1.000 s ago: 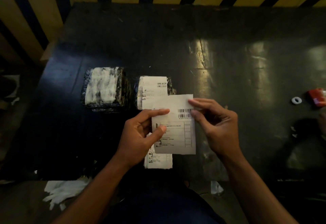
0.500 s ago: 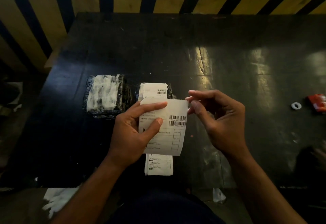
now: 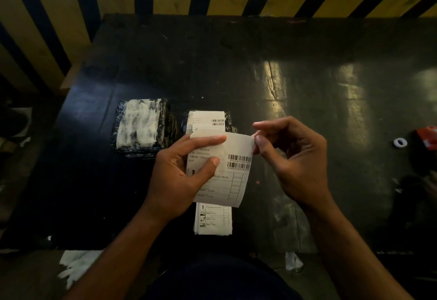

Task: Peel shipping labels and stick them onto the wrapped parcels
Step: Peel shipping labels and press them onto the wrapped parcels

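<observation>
The left hand (image 3: 182,176) holds a shipping label (image 3: 233,174) above the near middle of the dark surface (image 3: 295,68), its thumb curled over the printed face and its forefinger lying along the label's top edge. The right hand (image 3: 293,158) pinches the label's upper right corner between thumb and forefinger, the other fingers curled loosely behind. The label faces up, with two barcodes on its right half and a small printed table beneath them. Under the hands, close to the near edge of the surface, lies a stack of further labels (image 3: 214,220), its lower part showing below the held sheet. Just beyond the hands sits a wrapped parcel (image 3: 208,121) in dark film with a label already on its top; the held label overlaps its near side in view. To the left of it, just beside, lies a second wrapped parcel (image 3: 142,127) whose top shows white through the film. Near the right edge of the surface lie a small white ring (image 3: 400,142) and a red object (image 3: 426,137). Scraps of white paper (image 3: 75,266) lie on the floor below the near left corner.
</observation>
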`<action>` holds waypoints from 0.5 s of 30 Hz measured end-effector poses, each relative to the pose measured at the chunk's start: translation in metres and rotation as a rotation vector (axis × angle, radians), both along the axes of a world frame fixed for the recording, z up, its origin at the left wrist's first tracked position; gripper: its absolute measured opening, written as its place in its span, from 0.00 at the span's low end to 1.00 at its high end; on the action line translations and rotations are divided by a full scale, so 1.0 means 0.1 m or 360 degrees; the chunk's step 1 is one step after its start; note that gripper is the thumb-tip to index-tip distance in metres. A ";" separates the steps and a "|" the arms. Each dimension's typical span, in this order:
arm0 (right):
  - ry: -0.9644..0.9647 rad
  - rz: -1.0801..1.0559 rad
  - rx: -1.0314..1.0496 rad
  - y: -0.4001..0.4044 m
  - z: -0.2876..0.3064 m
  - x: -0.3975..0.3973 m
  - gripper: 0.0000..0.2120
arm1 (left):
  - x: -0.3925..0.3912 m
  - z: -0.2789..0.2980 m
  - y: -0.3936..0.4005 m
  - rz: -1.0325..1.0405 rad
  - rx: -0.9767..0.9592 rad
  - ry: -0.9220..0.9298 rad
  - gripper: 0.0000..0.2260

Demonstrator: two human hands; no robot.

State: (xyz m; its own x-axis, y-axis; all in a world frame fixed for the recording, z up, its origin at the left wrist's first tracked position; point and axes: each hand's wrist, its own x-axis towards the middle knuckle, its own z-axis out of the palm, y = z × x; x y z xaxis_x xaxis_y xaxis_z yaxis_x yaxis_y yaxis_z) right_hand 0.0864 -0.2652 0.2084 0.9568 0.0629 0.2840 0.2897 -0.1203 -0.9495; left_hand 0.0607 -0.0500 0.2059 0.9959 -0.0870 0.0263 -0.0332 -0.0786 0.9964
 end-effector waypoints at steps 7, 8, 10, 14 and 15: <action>0.0077 0.0034 0.0119 0.01 0.01 0.01 0.08 | 0.04 -0.04 0.00 -0.0048 0.0050 -0.0022 0.15; 0.0083 0.0035 0.0128 0.02 0.01 0.01 0.09 | 0.04 -0.06 -0.01 -0.0032 0.0120 -0.0058 0.15; 0.0084 0.0023 0.0132 0.04 0.00 0.01 0.09 | 0.05 -0.10 -0.05 0.0117 0.0416 -0.0164 0.16; 0.0074 -0.0020 0.0103 0.11 -0.02 0.01 0.10 | 0.04 -0.05 -0.17 0.0254 0.0608 -0.0356 0.17; 0.0078 -0.0019 0.0116 0.13 -0.02 0.00 0.11 | 0.04 -0.03 -0.21 0.0193 0.0550 -0.0373 0.16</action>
